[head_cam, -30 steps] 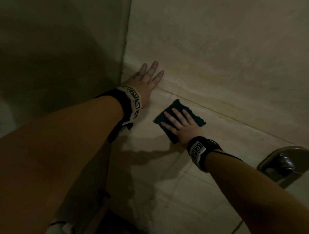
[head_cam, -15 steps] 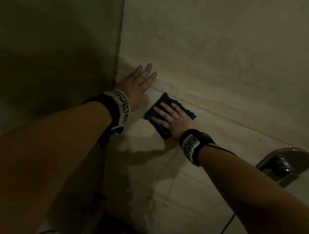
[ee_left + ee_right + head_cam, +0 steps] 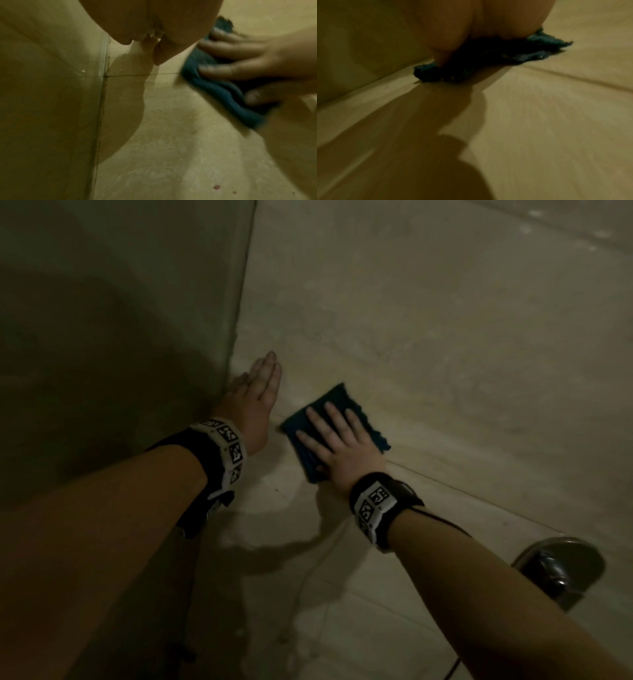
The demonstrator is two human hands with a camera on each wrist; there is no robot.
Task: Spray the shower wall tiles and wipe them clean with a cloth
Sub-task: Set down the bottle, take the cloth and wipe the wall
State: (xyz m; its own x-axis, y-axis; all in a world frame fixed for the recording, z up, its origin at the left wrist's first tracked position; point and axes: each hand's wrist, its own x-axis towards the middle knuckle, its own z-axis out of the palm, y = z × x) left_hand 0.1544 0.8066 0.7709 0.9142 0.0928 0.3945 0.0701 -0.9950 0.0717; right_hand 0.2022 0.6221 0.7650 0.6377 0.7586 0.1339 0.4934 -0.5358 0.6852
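Both hands lie flat with straight fingers: right hand [image 3: 346,448] pressing blue cloth [image 3: 368,419] on tiled wall [image 3: 445,337], left hand [image 3: 255,402] bare.

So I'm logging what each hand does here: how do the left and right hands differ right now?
The right hand lies on the blue cloth, pressing it to the tiled wall; the left hand rests bare on the tile. The right hand's fingers are spread, the left's lie together. The left sits nearer the wall corner. Both are flat, fingers straight.
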